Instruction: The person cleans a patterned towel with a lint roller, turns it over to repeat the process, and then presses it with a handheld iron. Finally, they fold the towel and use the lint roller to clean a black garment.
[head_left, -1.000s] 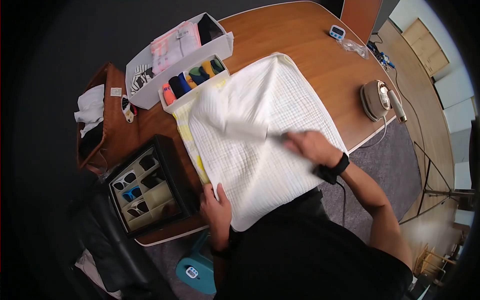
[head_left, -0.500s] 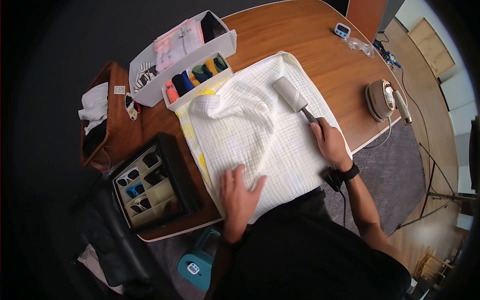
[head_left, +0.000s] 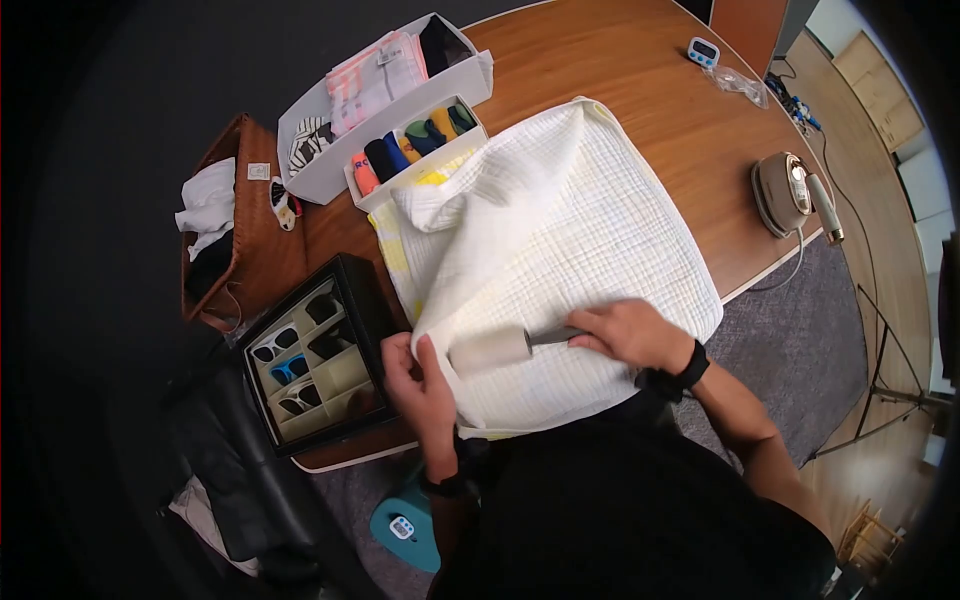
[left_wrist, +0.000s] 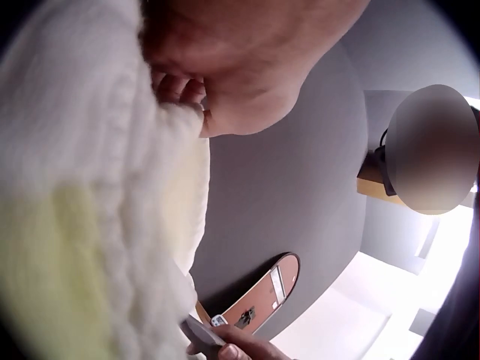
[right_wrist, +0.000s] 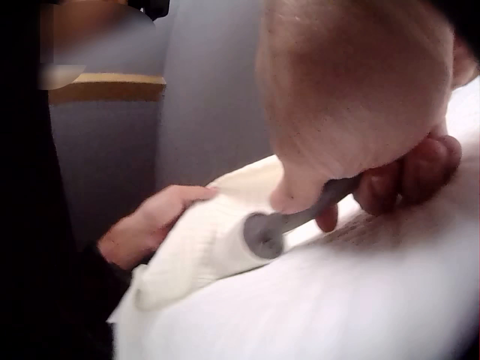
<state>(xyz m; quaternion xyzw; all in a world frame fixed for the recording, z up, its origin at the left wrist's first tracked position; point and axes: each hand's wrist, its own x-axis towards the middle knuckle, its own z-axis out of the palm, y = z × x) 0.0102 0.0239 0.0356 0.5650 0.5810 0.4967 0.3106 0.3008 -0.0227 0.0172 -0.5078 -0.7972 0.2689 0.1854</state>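
Observation:
A white quilted cloth with yellow patches along its left side lies over the table. My left hand pinches its left edge between thumb and fingers, and the cloth rises in a fold there; the left wrist view shows this hand curled at the cloth edge. With my right hand I grip the dark handle of a lint roller, whose white head lies on the cloth close to my left hand. In the right wrist view the roller head touches the cloth below the right hand.
Left of the cloth stands a black case of sunglasses, with a brown basket behind it. White boxes of folded clothes stand at the back. A steamer, a timer and clear plastic are at the right.
The roller has come down and left from the cloth's upper right. My left hand, spread flat on the cloth half a second ago, has moved left and taken hold of the edge.

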